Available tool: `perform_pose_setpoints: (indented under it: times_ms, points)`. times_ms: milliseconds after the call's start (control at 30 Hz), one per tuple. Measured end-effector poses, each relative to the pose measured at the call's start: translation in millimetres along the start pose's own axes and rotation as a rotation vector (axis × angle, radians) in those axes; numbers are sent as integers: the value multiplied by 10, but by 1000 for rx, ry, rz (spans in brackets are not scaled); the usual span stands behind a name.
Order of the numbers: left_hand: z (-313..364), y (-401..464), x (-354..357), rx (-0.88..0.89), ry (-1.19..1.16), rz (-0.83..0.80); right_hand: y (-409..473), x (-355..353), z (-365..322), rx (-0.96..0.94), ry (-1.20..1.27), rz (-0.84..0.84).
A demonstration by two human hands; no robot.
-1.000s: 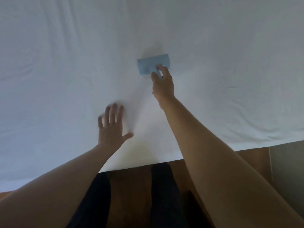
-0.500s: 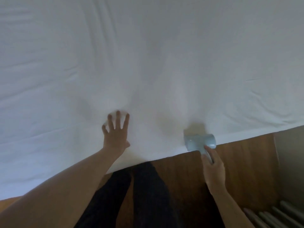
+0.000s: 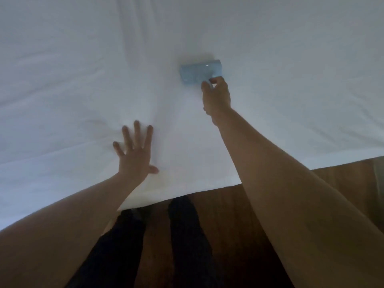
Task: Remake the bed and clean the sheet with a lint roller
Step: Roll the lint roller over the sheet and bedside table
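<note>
Above centre of the frame, the blue lint roller (image 3: 200, 71) is pressed onto the white sheet (image 3: 83, 59) by the closed right hand (image 3: 217, 94), while the left hand (image 3: 135, 152), spread flat and empty at lower centre, apparently keeps the fabric taut.

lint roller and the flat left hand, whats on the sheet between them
Nothing but bare white sheet, lightly creased, in the head view. The lint roller, held by the right hand, sits farther up the bed; the left hand presses flat near the edge.
</note>
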State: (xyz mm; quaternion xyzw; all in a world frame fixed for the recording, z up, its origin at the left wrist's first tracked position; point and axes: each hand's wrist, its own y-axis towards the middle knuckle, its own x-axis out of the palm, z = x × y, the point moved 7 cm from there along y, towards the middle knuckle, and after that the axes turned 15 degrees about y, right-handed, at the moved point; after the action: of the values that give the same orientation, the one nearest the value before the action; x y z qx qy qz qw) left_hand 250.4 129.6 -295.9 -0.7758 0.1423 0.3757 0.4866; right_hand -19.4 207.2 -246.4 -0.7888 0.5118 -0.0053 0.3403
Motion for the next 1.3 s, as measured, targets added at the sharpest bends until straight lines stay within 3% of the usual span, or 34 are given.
perform_pose_setpoints:
  times_ms: [133, 367, 600, 800, 933, 1067, 1300]
  points:
    - [5, -13, 19, 13, 15, 19, -777, -340, 658, -3, -57, 7]
    - [3, -37, -18, 32, -1, 31, -2228, -1052, 1757, 198, -150, 77]
    - [-263, -131, -18, 133, -43, 184, -2238, -973, 1257, 116, -51, 185]
    - [-542, -130, 131, 206, -44, 113, -998, 129, 57, -112, 70, 116]
    - [-510, -101, 201, 192, -16, 142, -490, 846, -323, -111, 44, 55]
    - [-541, -123, 218, 136, -50, 177, -840, 960, 56, -52, -97, 16]
    - [-609, -229, 261, 46, -111, 156, -2370, 271, 1330, 79, -140, 33]
